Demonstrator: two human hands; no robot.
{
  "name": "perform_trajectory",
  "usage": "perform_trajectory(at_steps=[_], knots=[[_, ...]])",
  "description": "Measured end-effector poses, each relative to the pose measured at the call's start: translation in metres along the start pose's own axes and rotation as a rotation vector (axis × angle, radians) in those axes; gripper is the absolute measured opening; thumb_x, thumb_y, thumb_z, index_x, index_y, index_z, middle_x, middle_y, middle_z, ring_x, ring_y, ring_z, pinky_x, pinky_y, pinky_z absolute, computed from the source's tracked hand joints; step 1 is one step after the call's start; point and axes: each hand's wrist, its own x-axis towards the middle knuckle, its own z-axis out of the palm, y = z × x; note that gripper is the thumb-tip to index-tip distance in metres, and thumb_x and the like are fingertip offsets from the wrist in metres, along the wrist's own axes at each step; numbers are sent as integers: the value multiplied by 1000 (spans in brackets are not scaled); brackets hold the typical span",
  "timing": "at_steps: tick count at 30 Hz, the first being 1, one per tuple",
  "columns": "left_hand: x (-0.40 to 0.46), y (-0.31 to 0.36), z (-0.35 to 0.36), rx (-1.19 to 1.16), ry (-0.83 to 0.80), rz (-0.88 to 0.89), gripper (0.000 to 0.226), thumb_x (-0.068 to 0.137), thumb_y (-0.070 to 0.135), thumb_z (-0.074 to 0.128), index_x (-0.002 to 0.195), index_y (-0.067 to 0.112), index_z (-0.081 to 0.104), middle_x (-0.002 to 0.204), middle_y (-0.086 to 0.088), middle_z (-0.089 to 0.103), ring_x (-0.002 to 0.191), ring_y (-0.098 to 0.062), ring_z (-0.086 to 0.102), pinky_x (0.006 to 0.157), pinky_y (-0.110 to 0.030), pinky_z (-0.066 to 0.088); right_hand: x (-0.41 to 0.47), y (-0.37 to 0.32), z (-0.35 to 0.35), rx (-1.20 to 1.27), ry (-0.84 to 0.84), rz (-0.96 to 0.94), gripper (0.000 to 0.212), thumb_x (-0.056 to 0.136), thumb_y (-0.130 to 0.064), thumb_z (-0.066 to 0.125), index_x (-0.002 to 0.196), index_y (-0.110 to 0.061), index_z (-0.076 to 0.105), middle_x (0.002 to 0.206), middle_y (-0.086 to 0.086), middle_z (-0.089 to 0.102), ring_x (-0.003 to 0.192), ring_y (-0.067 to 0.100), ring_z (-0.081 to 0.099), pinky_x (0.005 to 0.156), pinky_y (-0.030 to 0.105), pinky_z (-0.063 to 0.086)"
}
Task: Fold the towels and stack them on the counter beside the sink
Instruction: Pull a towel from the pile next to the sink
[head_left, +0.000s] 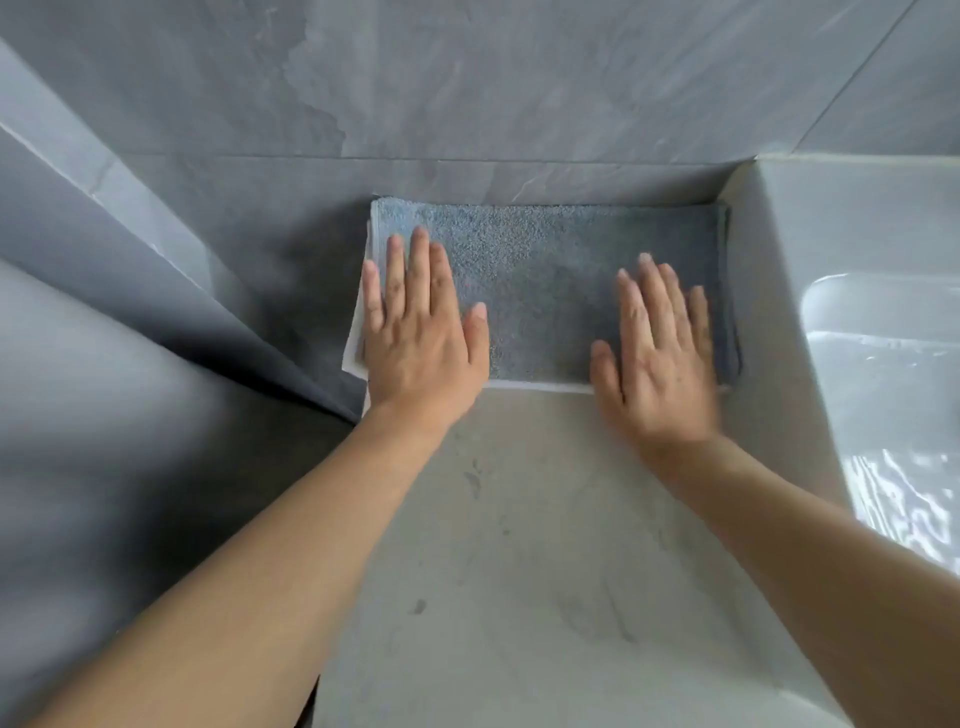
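Both palms down flat: our left hand (415, 332) and right hand (660, 353), fingers straight and spread, press the folded blue-grey terry towel (545, 280) mid-frame on the pale stone counter (519, 519). We'd smooth outward so it sits square on the white towel (356, 343) beneath, against the grey tiled wall (467, 104).

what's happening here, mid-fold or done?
A person has both palms flat on a folded grey towel at the back of the counter, against the tiled wall and beside the sink. The left hand presses its left end, the right hand its right end, fingers straight. A white towel edge shows beneath it, so it appears to top a stack. Looks like smoothing rather than folding.
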Motion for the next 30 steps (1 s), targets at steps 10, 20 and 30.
perform_trajectory(at_steps=[10, 20, 30], knots=[[-195, 31, 23, -80, -264, 79, 63, 99, 38, 27, 155, 10, 31, 164, -6, 24, 152, -27, 18, 122, -52, 13, -182, 3, -13, -78, -475, 37, 66, 95, -41, 28, 152, -8, 28, 161, 12, 22, 147, 31, 22, 119, 43, 6], [-194, 35, 24, -82, -274, 44, 66, 97, 39, 22, 157, 12, 23, 165, -4, 18, 153, -24, 10, 124, -48, 6, -185, 3, -15, -112, -521, 91, 70, 93, -44, 13, 157, -16, 9, 165, 5, 3, 151, 22, 0, 121, 41, -7], [-188, 38, 23, -83, -273, 21, 72, 91, 41, 23, 157, 11, 26, 165, -5, 18, 153, -24, 11, 124, -47, 6, -186, 2, -14, -104, -500, 116, 69, 93, -43, 20, 156, -15, 17, 164, 4, 10, 151, 22, 6, 121, 42, -3]])
